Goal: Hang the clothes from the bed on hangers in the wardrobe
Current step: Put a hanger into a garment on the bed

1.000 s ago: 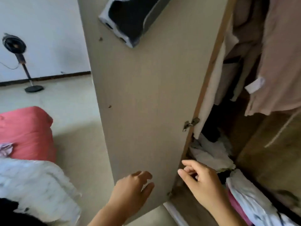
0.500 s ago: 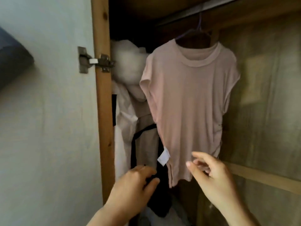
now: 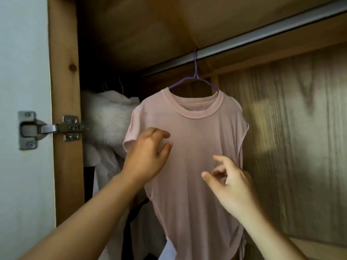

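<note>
Pink T-shirt (image 3: pixel 195 147) on purple hanger (image 3: pixel 194 79), rail (image 3: pixel 262 36); left hand (image 3: pixel 148 154), right hand (image 3: pixel 231 184) loose-fingered, grasping nothing.

A plain pale pink T-shirt (image 3: pixel 195 147) hangs on a purple hanger (image 3: pixel 195 79) beside a white garment (image 3: pixel 109 117).

T-shirt (image 3: pixel 197 147) on hanger (image 3: pixel 195 79) | hanger on rail (image 3: pixel 262 34) | garments (image 3: pixel 109 117) left

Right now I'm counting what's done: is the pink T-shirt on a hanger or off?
On. The pink T-shirt hangs from a purple hanger hooked over the wardrobe rail.
</note>
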`<state>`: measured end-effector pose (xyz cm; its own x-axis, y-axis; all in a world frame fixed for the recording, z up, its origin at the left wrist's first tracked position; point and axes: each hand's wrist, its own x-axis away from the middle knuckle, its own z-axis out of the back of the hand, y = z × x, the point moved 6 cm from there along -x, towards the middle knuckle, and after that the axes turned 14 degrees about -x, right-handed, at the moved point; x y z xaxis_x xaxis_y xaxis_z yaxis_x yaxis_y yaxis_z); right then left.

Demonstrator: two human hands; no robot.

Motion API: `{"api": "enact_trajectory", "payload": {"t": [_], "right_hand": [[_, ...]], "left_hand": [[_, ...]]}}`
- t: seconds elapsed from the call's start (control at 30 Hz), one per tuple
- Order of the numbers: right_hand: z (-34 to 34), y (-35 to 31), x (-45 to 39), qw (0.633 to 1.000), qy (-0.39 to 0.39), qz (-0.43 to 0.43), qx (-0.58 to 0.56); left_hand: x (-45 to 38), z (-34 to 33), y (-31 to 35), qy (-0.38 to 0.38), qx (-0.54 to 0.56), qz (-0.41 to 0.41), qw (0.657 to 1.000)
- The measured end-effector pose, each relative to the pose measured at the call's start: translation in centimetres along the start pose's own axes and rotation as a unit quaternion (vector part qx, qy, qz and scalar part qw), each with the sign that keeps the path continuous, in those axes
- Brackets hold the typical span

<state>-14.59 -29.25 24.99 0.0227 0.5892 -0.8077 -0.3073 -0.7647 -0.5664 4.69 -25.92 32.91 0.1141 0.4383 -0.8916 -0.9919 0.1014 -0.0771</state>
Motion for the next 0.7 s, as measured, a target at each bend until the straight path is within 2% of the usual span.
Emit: {"api": "enact_trajectory", "payload": {"t": [0.07,0.17,0.2,0.3,0.37,0.57,0.7], "right_hand": [[-0.5,-0.5,-2.2,1.0,0.019,0.015,0.004],[-1.0,-1.0,-5.4,0.998,0.04,0.043,0.023],[-1.1,-1.1,-6.2,0.997,0.044,0.053,0.027],[-1.3,-1.4,-8.3,0.995,0.05,0.077,0.043],[-1.1,-1.3,-9.4,0.994,0.053,0.087,0.05],[0.1,0.2,-10.9,0.993,0.065,0.081,0.063],[1.3,1.0,-11.4,0.99,0.084,0.086,0.075]], "left_hand": [[-3.4,0.8,-0.5,0.065,-0.039,-0.031,0.997],[-7.2,2.0,-0.7,0.179,-0.136,-0.052,0.973],[-8.3,1.9,-0.8,0.166,-0.163,-0.044,0.971],[-12.0,0.3,-1.2,0.032,-0.206,0.038,0.977],[-13.9,-0.7,-1.2,-0.02,-0.215,0.067,0.974],[-17.4,-2.6,-0.5,-0.042,-0.248,0.06,0.966],[-18.3,-2.5,-0.6,0.0,-0.239,0.052,0.97]]}}
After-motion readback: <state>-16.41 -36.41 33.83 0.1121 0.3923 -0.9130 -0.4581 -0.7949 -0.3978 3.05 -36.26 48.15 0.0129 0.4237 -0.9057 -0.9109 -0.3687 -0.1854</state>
